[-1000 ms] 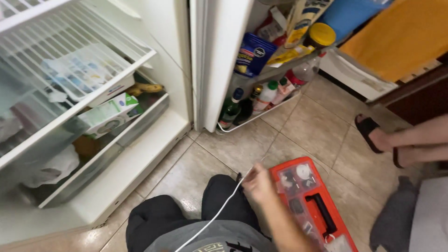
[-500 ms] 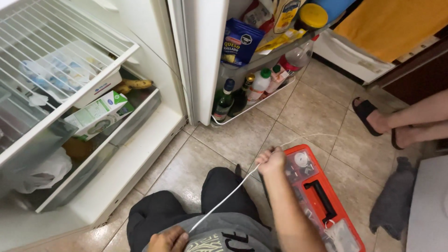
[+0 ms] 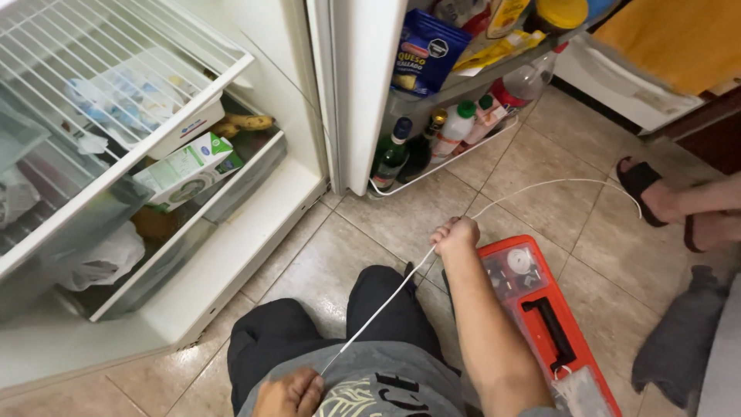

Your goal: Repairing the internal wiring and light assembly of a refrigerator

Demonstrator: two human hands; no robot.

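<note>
A thin white cord (image 3: 386, 301) runs taut between my two hands, across my knees. My right hand (image 3: 455, 233) is closed in a fist around it, held out over the tiled floor beside the red case (image 3: 567, 363). Past that fist the cord's free end loops in an arc (image 3: 571, 182) toward the right. My left hand (image 3: 289, 392) pinches the near end of the cord close to my grey shirt at the bottom of the view. I am crouched in front of an open fridge (image 3: 231, 255).
The red case has a black handle and clear compartments. The fridge door shelf (image 3: 440, 158) holds several bottles; a blue bag sits above. A drawer holds a green-white carton (image 3: 185, 166) and bananas. Another person's feet in black sandals (image 3: 679, 208) are at right; grey cloth (image 3: 679, 340) lies below them.
My right hand rose from the red case and pulled the cord out taut. My left hand came into view gripping the near end. The cord's far end now arcs to the right.
</note>
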